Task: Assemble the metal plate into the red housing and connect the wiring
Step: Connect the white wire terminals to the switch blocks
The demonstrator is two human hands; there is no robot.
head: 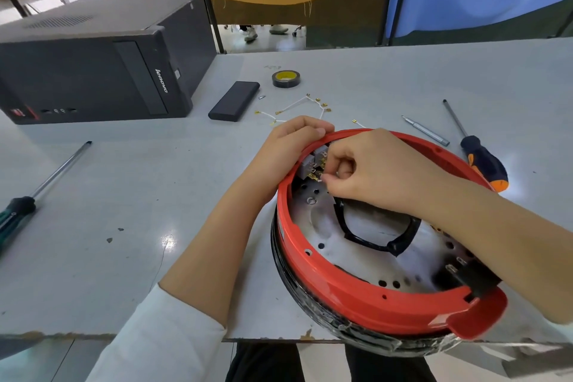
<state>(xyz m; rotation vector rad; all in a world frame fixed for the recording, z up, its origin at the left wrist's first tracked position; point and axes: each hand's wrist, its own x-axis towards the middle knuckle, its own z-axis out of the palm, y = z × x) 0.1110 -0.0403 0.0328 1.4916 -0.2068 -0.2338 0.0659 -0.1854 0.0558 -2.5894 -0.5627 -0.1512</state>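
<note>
Our left hand (290,146) grips the red housing (372,304) rim, fingers curled over it. Our right hand (369,170) fingers pinch a small connector (319,176) inside, above the metal plate (325,226).

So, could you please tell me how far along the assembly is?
Done: the perforated metal plate already sits inside the round red housing. In hand: the right hand pinches something small at the grey terminal block while the left hand steadies the rim. Left: white wires lie loose on the table.
</note>
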